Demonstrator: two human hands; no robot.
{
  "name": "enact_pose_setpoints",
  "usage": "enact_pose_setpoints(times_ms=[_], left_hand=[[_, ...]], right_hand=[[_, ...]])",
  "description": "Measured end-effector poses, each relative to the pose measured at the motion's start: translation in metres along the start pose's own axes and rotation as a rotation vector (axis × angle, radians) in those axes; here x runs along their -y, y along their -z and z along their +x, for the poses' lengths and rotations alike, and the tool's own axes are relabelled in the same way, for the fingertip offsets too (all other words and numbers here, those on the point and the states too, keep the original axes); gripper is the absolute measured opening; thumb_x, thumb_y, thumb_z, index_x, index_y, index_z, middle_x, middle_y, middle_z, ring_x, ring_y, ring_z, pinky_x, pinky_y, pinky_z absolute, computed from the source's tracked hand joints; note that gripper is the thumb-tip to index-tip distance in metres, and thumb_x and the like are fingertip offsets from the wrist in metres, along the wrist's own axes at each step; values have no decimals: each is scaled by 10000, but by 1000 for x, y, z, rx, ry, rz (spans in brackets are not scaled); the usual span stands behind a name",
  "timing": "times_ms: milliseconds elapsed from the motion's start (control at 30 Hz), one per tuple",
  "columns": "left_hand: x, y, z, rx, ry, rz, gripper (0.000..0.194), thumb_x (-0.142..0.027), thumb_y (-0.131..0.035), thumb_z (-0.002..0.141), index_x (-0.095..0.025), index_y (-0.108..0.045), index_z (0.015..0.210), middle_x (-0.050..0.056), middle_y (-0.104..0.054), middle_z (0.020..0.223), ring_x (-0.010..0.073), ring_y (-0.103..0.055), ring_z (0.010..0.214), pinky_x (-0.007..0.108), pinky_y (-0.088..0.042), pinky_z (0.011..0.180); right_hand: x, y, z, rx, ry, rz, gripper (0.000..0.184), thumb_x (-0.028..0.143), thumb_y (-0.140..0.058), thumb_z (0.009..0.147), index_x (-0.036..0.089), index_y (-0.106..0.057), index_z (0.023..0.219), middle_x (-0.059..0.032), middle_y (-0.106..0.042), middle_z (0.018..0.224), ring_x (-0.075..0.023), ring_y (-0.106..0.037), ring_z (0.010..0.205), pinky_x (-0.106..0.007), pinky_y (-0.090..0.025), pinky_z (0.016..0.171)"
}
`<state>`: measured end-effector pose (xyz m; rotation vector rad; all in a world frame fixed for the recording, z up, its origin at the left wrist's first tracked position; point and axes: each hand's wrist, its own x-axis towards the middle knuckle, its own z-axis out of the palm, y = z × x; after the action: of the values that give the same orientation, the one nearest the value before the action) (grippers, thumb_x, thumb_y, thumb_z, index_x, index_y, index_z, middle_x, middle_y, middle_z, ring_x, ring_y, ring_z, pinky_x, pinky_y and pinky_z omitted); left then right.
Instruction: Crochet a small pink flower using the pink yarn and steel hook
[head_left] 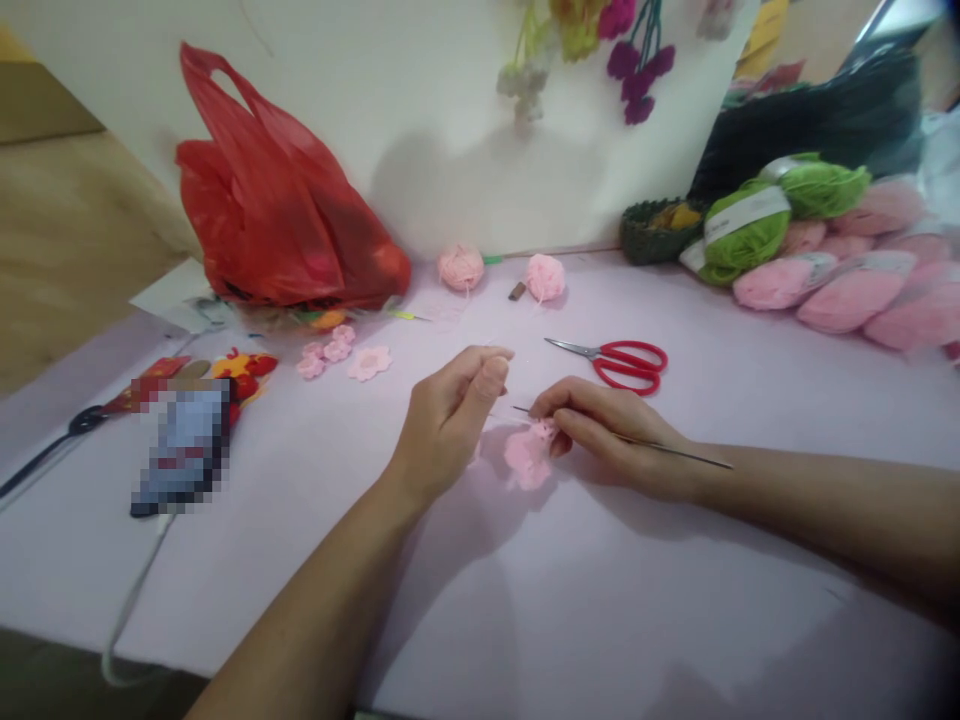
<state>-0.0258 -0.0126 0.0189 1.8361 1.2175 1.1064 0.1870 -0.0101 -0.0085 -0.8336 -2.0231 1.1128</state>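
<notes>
My right hand (619, 432) pinches a thin metal crochet hook (675, 453), whose shaft runs back over the wrist. The same fingers hold the edge of a pink crocheted flower piece (529, 458), which hangs just above the table. To its left, my left hand (454, 420) is closed, thumb pressed against the curled fingers. A fine strand of pink yarn (504, 417) stretches from the left hand towards the hook tip. Red-handled scissors (630, 366) lie beyond my right hand, blades pointing left.
Two pink yarn balls (461, 268) sit at the back. Pink crocheted flowers (369, 363) lie before a red plastic bag (277, 220). At left is a pixelated device (184, 445) with a white cable (139, 600). Green yarn skeins (746, 228) and pink skeins (855, 290) are piled right, beside a dark basket (649, 235).
</notes>
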Motion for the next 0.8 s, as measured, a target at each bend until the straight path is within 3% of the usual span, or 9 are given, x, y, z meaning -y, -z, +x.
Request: enact_pose_setpoints(times_ms=[133,300,433,567,667,800], left_hand=[[-1,6,3,78,-41,-108,375,-470,-493,984,-182,-717,892,38,-638,894,122,-556,764,257,-401,649],[3,4,1,95,13,93,487,-513,-475,977,-171,-696,709,37,-591,856,126,-549,737,282,-404,670],[7,-4,1,175,158,141,493,-574,-397,985,-198,-697,877,26,-594,886,145,-552,792,312,-423,753],[6,-15,3,224,288,-143,414,-546,-594,908,-236,-624,1182,43,-608,1178,178,-582,1039,306,-447,845],[7,-21,3,225,344,-318,623,-443,-733,837,-268,-492,1384,10,-625,1040,155,-615,950,291,-466,801],[10,-26,1,168,304,-467,625,-343,-761,829,-272,-498,1392,-32,-585,900,103,-587,825,259,-477,758]], right_hand=[[-4,1,3,-102,-31,-34,141,228,-429,1025,195,-566,1025,10,-634,813,-94,-649,748,-201,-513,672],[-2,2,2,-156,3,48,128,248,-424,1035,201,-542,1023,6,-638,857,-90,-657,781,-202,-534,708],[0,2,1,-167,17,53,104,229,-438,1030,200,-535,1008,3,-645,859,-91,-660,791,-202,-535,703],[-3,0,1,-168,4,72,62,249,-468,1022,207,-509,1004,0,-640,869,-100,-662,782,-222,-536,687],[-4,-1,1,-154,-7,82,95,306,-494,1017,213,-486,1000,-2,-639,855,-121,-661,786,-245,-522,659],[-5,-2,-1,-125,4,66,133,341,-521,1005,214,-482,1008,-12,-645,877,-133,-655,788,-255,-497,630]])
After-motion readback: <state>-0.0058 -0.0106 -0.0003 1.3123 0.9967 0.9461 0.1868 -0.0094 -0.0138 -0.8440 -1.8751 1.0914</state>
